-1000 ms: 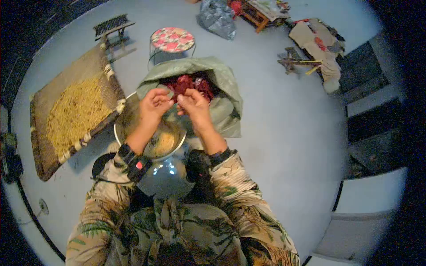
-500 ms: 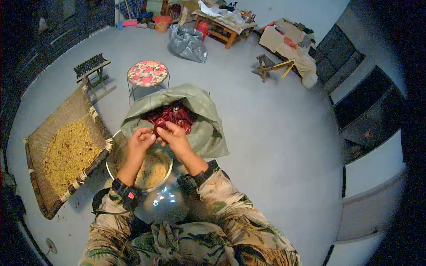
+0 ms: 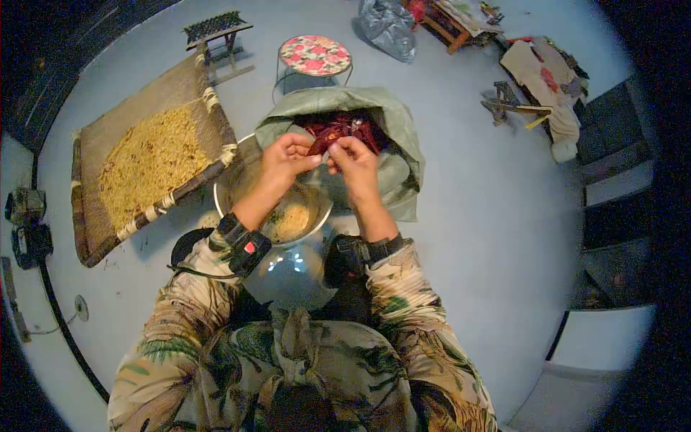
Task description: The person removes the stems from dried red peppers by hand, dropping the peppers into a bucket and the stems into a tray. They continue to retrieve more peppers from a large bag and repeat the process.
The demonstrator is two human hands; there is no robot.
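Note:
Both of my hands are close together over the mouth of a green woven sack [image 3: 392, 106], above a metal basin. My left hand [image 3: 286, 160] pinches one side of a dark red dried chili [image 3: 319, 146], and my right hand [image 3: 354, 167] grips its other side. Fingers partly cover the chili. Behind them, more dried red chilies [image 3: 368, 132] fill the sack's opening. Below my left wrist, the metal basin [image 3: 314, 236] holds pale yellow seeds [image 3: 290, 219] at its bottom; my forearm hides part of it.
At left, a woven tray [image 3: 104, 137] with a thick bound rim holds yellow seeds [image 3: 151, 162] with dark bits. A flower-patterned round stool [image 3: 315, 55] stands behind the sack, a folding stool [image 3: 218, 32] at far left. A grey plastic bag [image 3: 387, 29] and cluttered tables stand farther back.
The view has tilted down and swung left, so the scene sits farther right and higher. My hands stay together at the sack's mouth, still holding the chili.

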